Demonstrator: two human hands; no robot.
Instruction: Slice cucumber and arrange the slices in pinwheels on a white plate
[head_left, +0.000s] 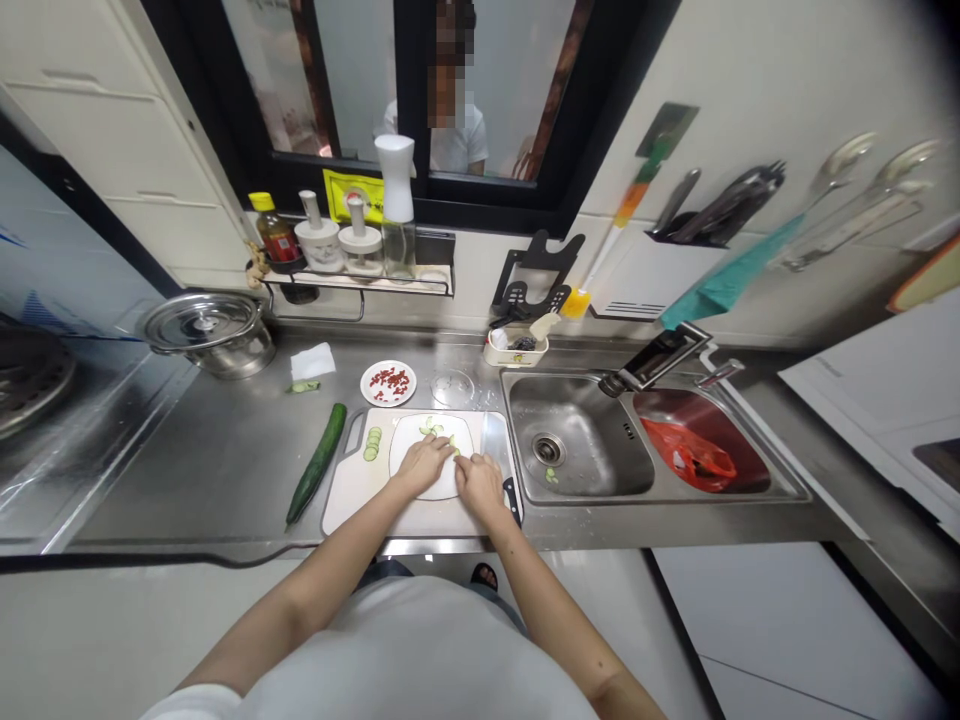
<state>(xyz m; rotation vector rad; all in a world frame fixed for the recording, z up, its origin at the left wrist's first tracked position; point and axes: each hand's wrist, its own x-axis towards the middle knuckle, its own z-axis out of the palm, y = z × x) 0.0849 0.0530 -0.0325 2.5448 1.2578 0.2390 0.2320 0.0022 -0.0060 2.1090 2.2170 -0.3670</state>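
Observation:
Both hands work over a white plate [403, 437] that rests on a light cutting board [352, 500]. My left hand [421, 464] reaches across the plate from the left, fingers together and tips at a thin cucumber slice [454, 449]. Close beside it, my right hand [481, 484] has its fingers closed at the same slice; the fingertips partly hide it. More cucumber slices [430, 428] lie near the plate's far rim. A short row of overlapping cucumber slices [372, 444] sits on the board's left side. A knife with a black handle [512, 500] lies at the right, partly behind my right hand.
A whole cucumber [318, 465] lies left of the board. Behind stands a small dish [388, 400] of chopped red pieces. A lidded steel pot [225, 350] is at the back left. The double sink [585, 470] is right, with a red plastic bag [690, 455] in one basin.

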